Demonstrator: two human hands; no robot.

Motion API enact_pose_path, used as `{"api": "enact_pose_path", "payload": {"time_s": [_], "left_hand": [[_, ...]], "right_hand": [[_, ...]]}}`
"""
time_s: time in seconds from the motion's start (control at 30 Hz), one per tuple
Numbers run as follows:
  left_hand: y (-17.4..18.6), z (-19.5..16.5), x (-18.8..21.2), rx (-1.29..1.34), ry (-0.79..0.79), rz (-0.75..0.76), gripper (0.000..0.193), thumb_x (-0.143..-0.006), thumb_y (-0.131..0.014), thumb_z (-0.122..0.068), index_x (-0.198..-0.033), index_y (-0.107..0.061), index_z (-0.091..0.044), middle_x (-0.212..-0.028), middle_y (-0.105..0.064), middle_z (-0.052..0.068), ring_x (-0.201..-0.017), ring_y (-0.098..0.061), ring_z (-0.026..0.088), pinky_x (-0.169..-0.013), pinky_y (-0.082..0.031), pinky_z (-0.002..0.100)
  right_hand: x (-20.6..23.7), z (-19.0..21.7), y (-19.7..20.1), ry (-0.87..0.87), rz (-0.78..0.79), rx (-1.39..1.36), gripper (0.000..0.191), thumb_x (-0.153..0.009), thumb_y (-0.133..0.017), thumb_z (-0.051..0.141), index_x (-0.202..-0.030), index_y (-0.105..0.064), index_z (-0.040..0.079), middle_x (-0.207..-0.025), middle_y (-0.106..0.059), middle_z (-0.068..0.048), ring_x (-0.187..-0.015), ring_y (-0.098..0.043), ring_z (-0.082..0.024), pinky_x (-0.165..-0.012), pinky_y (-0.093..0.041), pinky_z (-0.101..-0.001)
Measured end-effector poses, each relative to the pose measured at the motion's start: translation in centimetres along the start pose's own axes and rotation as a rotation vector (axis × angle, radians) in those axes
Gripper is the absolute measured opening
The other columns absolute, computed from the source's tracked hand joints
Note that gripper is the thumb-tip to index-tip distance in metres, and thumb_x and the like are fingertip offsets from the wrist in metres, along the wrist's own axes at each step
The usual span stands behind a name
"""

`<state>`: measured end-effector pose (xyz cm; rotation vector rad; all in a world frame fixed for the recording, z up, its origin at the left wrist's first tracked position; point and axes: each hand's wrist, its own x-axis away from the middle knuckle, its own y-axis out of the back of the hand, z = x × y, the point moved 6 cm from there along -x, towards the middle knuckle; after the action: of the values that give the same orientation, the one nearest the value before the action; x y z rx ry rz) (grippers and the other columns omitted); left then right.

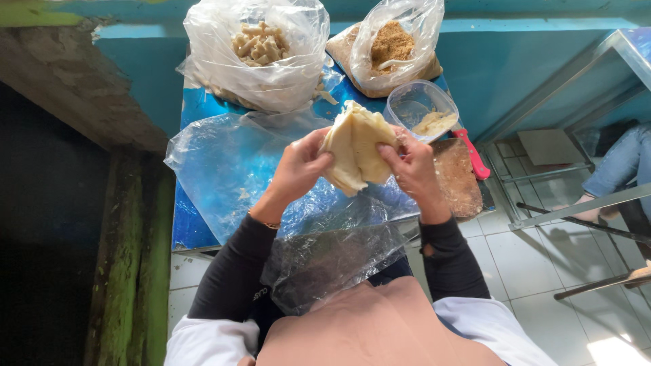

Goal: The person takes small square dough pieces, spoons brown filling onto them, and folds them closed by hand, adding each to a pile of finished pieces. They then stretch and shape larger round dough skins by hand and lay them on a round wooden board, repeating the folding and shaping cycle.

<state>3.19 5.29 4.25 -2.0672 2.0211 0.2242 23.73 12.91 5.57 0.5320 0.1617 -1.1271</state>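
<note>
Holding a pale, thin sheet of dough (356,149) up over the blue worktop (203,112), I have both grips clamped on it: my left hand (298,169) pinches its left edge with thumb on top, and my right hand (413,169) pinches its right edge, fingers curled behind. The sheet is folded and bunched between them, clear of the surface. Beneath my hands lies a crumpled clear plastic sheet (224,166) spread across the worktop and hanging toward my lap. At the far left stands a clear bag of pale, short stick-shaped pieces (258,44); to its right, a second clear bag of brown crumbs (392,44). Just beyond my right hand sits a round clear plastic container (417,108) with a little pale filling at the bottom. To the right of that hand lies a brown board (458,179) with a red handle (472,156) resting along its far right edge. Far right, on the tiled floor (542,264), another person's leg in jeans (620,163) shows beside a metal frame.
</note>
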Motion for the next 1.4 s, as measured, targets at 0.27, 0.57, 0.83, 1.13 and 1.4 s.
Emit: {"api": "enact_pose_path", "payload": {"time_s": [0.27, 0.57, 0.83, 1.13, 1.4], "left_hand": [[2.7, -0.1, 1.8, 0.231, 0.204, 0.144, 0.046, -0.091, -0.068, -0.007, -0.137, -0.063, 0.001, -0.11, -0.072, 0.001, -0.094, -0.066, 0.007, -0.08, -0.055, 0.026], [4.9, 0.6, 3.3, 0.372, 0.291, 0.182, 0.047, -0.089, -0.07, -0.005, -0.135, -0.065, 0.005, -0.111, -0.073, 0.004, -0.094, -0.067, 0.01, -0.081, -0.055, 0.026], [6.3, 2.9, 3.3, 0.588, 0.297, 0.23, 0.047, -0.09, -0.062, -0.002, -0.136, -0.061, 0.009, -0.118, -0.072, 0.012, -0.103, -0.07, 0.016, -0.094, -0.056, 0.031], [7.9, 6.9, -0.1, 0.458, 0.385, -0.024, 0.054, -0.09, -0.06, -0.017, -0.14, -0.058, 0.004, -0.122, -0.069, 0.01, -0.105, -0.07, 0.017, -0.091, -0.056, 0.034], [6.8, 7.5, 1.0, -0.102, 0.21, -0.338, 0.069, -0.076, -0.08, -0.009, -0.137, -0.051, 0.003, -0.119, -0.07, 0.012, -0.103, -0.07, 0.018, -0.089, -0.058, 0.033]], "right_hand": [[0.4, 0.6, 2.7, -0.251, 0.135, -0.345, 0.037, -0.096, -0.07, 0.009, -0.131, -0.064, -0.003, -0.116, -0.073, -0.006, -0.103, -0.069, -0.011, -0.091, -0.056, -0.0258], [1.8, 1.3, 5.3, -0.315, 0.114, -0.565, 0.044, -0.092, -0.065, 0.009, -0.132, -0.063, -0.007, -0.121, -0.072, -0.01, -0.108, -0.069, -0.014, -0.099, -0.054, -0.0282], [3.7, -0.4, 8.0, -0.324, -0.04, -0.848, 0.047, -0.091, -0.062, 0.014, -0.133, -0.061, -0.008, -0.124, -0.071, -0.015, -0.111, -0.071, -0.022, -0.103, -0.055, -0.0336], [5.8, -1.0, 12.1, -0.31, -0.421, -0.891, 0.053, -0.095, -0.062, 0.035, -0.133, -0.066, -0.002, -0.126, -0.072, -0.013, -0.11, -0.072, -0.023, -0.099, -0.057, -0.0348], [5.4, -3.9, 9.4, -0.499, -0.33, -1.008, 0.054, -0.094, -0.063, 0.033, -0.138, -0.062, 0.001, -0.13, -0.07, -0.016, -0.113, -0.071, -0.027, -0.103, -0.056, -0.0424]]}}
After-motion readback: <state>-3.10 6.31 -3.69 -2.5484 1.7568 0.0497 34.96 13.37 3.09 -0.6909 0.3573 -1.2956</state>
